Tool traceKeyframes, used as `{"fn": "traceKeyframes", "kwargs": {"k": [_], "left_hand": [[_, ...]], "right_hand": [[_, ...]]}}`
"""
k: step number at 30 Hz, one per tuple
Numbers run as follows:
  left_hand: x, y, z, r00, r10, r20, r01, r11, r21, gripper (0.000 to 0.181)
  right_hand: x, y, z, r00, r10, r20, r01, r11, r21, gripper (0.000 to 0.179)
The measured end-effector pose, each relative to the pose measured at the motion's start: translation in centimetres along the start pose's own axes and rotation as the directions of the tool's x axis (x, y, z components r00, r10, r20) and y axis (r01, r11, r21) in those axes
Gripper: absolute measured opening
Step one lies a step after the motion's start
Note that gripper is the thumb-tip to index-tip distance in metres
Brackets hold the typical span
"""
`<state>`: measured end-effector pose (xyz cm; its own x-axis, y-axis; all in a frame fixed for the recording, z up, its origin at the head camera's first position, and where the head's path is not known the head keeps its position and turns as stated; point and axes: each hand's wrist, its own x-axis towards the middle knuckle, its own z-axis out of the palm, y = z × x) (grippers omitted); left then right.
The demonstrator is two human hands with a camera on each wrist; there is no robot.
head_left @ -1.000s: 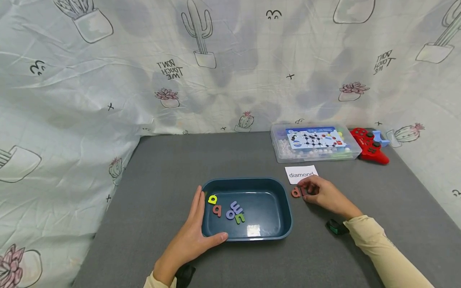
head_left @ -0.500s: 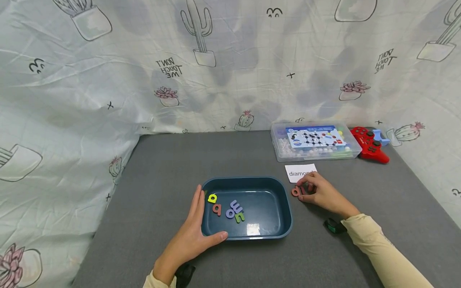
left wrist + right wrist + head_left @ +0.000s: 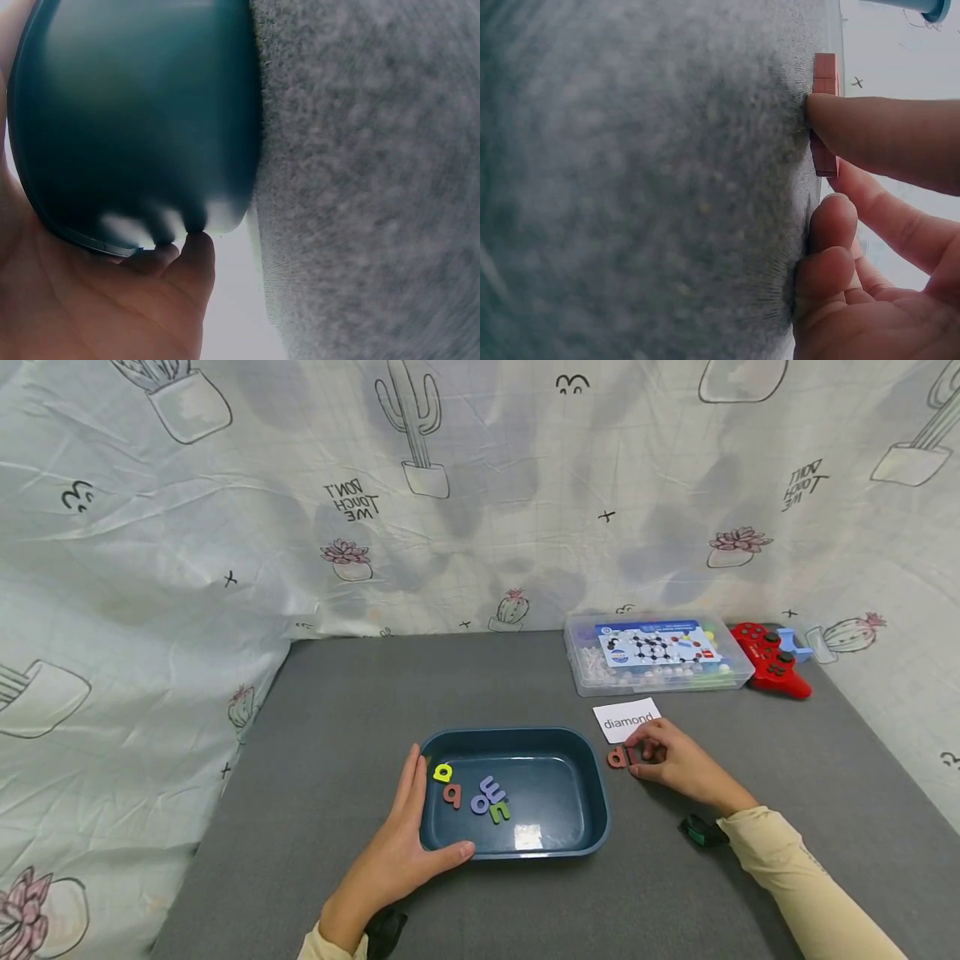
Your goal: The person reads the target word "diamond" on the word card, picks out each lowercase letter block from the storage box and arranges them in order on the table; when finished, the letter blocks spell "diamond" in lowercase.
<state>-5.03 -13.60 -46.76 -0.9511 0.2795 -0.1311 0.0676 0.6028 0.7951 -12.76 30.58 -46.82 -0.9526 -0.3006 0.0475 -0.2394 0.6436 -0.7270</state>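
My left hand (image 3: 393, 852) rests against the left end of a dark blue tray (image 3: 592, 793), fingers straight along its outer wall and thumb on the near rim. In the tray lie a yellow letter (image 3: 443, 773), a red letter (image 3: 452, 796), a purple m (image 3: 491, 789), a purple o (image 3: 479, 805) and a green n (image 3: 499, 812). Right of the tray, my right hand (image 3: 675, 766) pinches a reddish-brown letter i (image 3: 631, 756) on the table, beside a reddish-brown letter d (image 3: 616, 758). The right wrist view shows a red letter piece (image 3: 825, 157) at the thumb.
A white card (image 3: 622, 718) printed "diamond" lies just behind the letters. Farther back are a clear plastic box (image 3: 660, 681) of small parts, a red game controller (image 3: 771, 664) and a blue piece (image 3: 793, 645). A printed cloth (image 3: 465, 560) hangs behind the grey table (image 3: 360, 693).
My right hand shifts slightly right, showing more of the letter i and of the word on the card. The card turns slightly. My left hand stays at the tray.
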Motion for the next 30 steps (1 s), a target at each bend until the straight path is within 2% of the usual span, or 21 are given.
{"fn": "traceKeyframes", "kwargs": {"k": [10, 16, 21, 25, 30], "left_hand": [[-0.2, 0.1, -0.1, 1.000, 0.013, -0.008, -0.014, 1.000, -0.014, 0.132], [-0.2, 0.2, -0.1, 1.000, 0.003, 0.005, -0.003, 1.000, -0.013, 0.132], [-0.1, 0.3, -0.3, 1.000, 0.011, 0.008, -0.011, 1.000, -0.029, 0.132], [-0.1, 0.3, -0.3, 1.000, 0.010, 0.007, -0.010, 0.999, -0.035, 0.132], [-0.1, 0.3, -0.4, 1.000, 0.001, 0.008, -0.001, 0.999, -0.038, 0.133]], "right_hand": [[-0.3, -0.2, -0.3, 1.000, -0.010, -0.015, 0.011, 1.000, 0.016, 0.034], [-0.9, -1.2, -0.7, 0.993, 0.012, -0.119, -0.005, 0.998, 0.059, 0.035], [-0.7, -3.2, -1.3, 0.982, -0.009, -0.187, 0.036, 0.990, 0.139, 0.034], [-0.1, -5.2, -1.6, 0.982, -0.044, -0.183, 0.080, 0.977, 0.197, 0.039], [1.0, -7.8, -1.1, 0.977, -0.130, -0.169, 0.174, 0.944, 0.279, 0.046]]}}
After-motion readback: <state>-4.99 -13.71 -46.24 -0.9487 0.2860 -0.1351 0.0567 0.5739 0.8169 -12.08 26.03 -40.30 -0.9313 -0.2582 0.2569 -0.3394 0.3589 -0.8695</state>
